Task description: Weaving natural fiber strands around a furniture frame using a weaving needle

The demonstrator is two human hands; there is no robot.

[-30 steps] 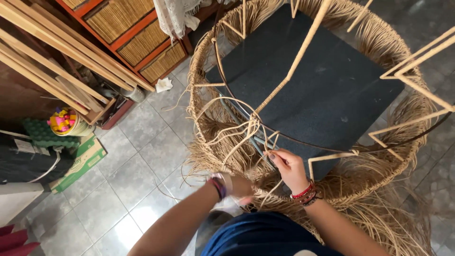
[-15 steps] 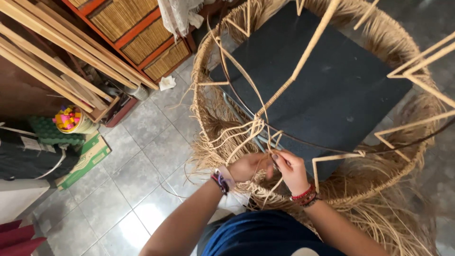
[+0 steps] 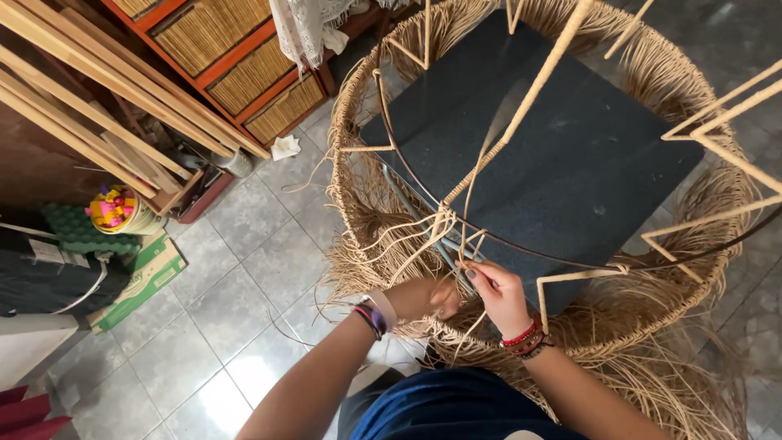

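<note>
A large round frame wrapped in tan straw fibre fills the view, with a dark square pad lying inside it. Loose tan strands loop around a dark metal ring at the frame's near side. My right hand pinches several of these strands by the ring, a red bead bracelet on its wrist. My left hand sits just left of it, fingers curled on the same strands, wearing a wristband.
A red wooden cabinet with woven drawer fronts stands at the back left. Long wooden slats lean beside it. A green cardboard box and a colourful toy lie on the grey tiled floor.
My left hand has moved up from my lap to the strands beside my right hand. The loops of fibre have been drawn tighter toward the ring.
</note>
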